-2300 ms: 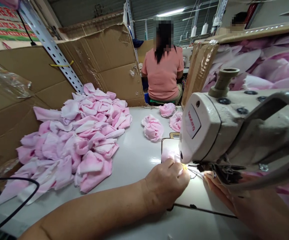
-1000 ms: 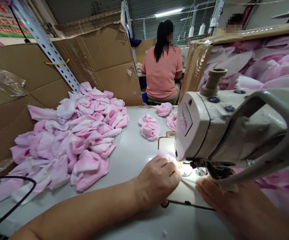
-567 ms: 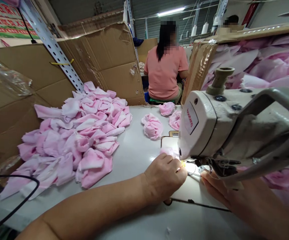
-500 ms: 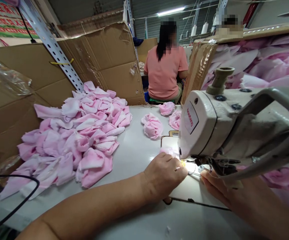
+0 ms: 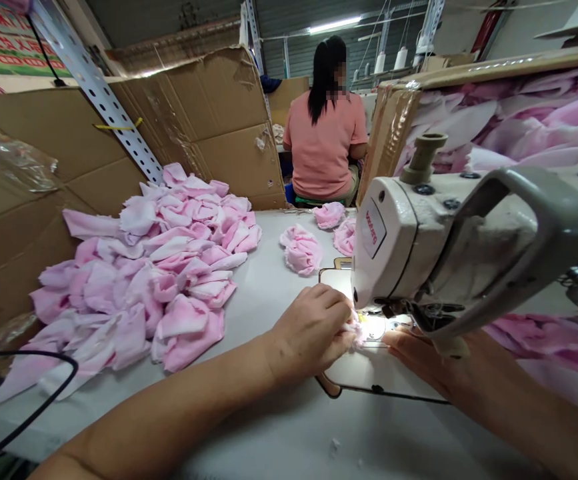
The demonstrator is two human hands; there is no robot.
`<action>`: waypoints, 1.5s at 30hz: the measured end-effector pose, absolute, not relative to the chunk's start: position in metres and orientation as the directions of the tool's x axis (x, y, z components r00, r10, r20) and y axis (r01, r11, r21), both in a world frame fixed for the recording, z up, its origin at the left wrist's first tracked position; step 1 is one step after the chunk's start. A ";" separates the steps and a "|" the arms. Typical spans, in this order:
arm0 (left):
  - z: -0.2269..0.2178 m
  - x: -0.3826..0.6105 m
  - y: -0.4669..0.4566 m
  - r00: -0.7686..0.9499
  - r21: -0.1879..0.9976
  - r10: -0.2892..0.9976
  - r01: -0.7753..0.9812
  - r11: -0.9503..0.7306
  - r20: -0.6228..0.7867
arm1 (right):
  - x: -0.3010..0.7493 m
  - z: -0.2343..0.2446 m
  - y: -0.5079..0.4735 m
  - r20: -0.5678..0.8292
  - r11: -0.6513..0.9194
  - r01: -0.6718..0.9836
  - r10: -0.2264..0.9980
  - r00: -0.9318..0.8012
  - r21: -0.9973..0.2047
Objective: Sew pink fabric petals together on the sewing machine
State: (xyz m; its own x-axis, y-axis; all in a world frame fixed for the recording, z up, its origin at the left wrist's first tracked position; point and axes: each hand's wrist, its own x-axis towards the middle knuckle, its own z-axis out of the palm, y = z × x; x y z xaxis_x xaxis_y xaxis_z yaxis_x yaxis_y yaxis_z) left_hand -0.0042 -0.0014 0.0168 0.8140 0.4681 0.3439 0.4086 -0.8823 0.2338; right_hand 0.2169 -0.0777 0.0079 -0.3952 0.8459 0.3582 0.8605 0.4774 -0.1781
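Observation:
My left hand [image 5: 310, 331] lies curled on the white table beside the needle of the cream sewing machine [image 5: 449, 233], its fingers pinching a small pink plush piece [image 5: 355, 329] under the machine's lamp. My right hand [image 5: 431, 357] rests flat on the metal needle plate [image 5: 369, 373] just right of the needle, partly hidden under the machine head, fingers stretched toward the same piece.
A big heap of pink plush pieces [image 5: 153, 267] covers the table's left half. Three gathered pink rosettes [image 5: 301, 250] lie behind the machine. Cardboard walls [image 5: 209, 127] fence the table. A person in a salmon shirt [image 5: 325, 143] sits beyond, back turned. A black cable [image 5: 29, 393] loops at left.
My left hand has shifted slightly back and left, now gripping the pink piece at the needle. My right hand has slid forward under the machine head. The view has tilted a little.

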 end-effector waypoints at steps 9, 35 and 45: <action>0.010 -0.004 0.000 0.844 0.041 0.298 0.314 -0.949 0.446 | 0.205 0.003 -0.087 0.220 0.520 0.842 0.846 -0.485 -0.146; -0.001 0.001 -0.010 0.878 -0.079 0.335 0.383 -0.921 0.342 | 0.210 0.005 -0.087 0.278 0.514 0.835 0.846 -0.455 -0.196; -0.003 0.000 -0.004 0.843 -0.028 0.288 0.337 -0.941 0.455 | 0.204 0.009 -0.087 0.339 0.506 0.843 0.837 -0.430 -0.180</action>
